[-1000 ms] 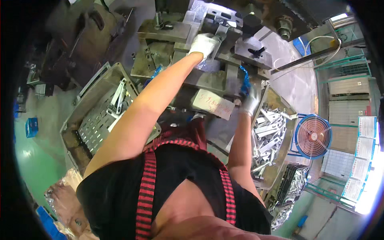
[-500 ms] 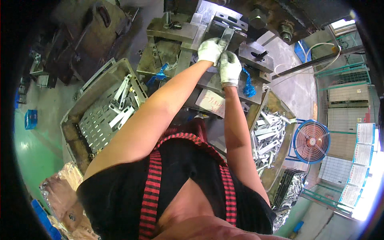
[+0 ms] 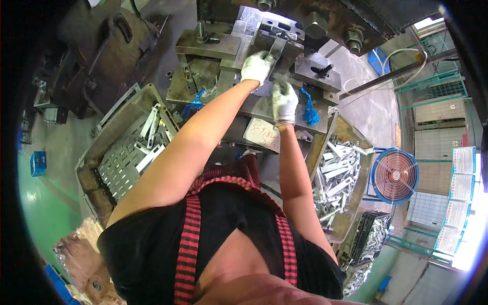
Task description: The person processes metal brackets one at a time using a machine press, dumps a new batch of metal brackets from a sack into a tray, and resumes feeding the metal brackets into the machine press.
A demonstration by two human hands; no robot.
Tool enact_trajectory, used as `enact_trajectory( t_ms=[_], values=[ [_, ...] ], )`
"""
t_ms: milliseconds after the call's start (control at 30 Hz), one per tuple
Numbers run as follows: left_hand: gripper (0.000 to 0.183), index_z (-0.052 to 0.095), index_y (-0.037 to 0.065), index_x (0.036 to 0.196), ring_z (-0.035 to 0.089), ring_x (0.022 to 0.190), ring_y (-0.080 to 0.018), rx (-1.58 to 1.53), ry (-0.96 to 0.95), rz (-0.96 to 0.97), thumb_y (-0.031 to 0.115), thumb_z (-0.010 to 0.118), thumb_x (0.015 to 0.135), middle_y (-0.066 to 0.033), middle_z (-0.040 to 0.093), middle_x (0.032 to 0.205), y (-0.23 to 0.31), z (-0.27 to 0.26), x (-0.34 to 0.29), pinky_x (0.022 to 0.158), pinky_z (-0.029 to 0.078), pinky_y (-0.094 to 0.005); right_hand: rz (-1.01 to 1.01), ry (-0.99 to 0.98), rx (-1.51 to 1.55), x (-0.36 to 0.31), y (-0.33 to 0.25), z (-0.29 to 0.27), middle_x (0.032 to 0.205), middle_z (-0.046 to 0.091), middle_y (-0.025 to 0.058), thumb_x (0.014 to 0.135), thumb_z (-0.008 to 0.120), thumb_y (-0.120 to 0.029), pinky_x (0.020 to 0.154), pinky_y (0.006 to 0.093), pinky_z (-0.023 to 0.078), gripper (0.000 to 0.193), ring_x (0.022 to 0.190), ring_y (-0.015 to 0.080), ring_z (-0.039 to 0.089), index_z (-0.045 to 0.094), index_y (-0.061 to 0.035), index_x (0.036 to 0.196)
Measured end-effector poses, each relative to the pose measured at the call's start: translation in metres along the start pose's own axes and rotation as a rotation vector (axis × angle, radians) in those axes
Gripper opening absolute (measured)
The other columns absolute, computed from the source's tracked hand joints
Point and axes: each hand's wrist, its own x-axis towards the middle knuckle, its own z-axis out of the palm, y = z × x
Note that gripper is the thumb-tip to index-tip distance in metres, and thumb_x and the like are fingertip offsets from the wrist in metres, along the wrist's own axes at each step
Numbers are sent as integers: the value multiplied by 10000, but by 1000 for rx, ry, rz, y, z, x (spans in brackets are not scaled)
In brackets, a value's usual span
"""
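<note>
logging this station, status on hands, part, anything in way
Left hand at metal part. Right hand nearby, grip unclear. Blue scrap beside right hand, not blocking.

Our gloves (image 3: 255, 67): white, smudged grey;
Metal bar (image 3: 278, 47): silver-grey;
Our straps (image 3: 187, 244): red-and-black stripes;
Our shirt (image 3: 145, 239): plain black;
Fan (image 3: 395, 176): blue rim

A big round fan (image 3: 395, 173) with a blue ring was seen on the right. Past it, four paper sheets (image 3: 460, 187) with blue edges were lined up in a row, next to a very bright light (image 3: 468, 244). Higher up on that side, green rails (image 3: 429, 76) could be seen, and a thin white hose (image 3: 401, 50) was looped near them. On the left, a small blue box (image 3: 38, 163) was set on the green floor (image 3: 43, 203). Lower down, a crinkly brown bundle (image 3: 84, 254) was shown.
</note>
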Motion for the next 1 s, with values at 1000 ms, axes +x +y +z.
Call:
enact_trajectory(
  t_ms=[1000],
  values=[
    [360, 586, 50, 1030, 582, 923, -261, 122, -137, -32, 317, 541, 793, -158, 603, 976, -75, -123, -82, 798, 435, -313, 8, -219, -398, 53, -39, 31, 878, 611, 164, 791, 502, -334, 736, 389, 453, 309, 837, 326, 578, 625, -66, 886]
  ],
)
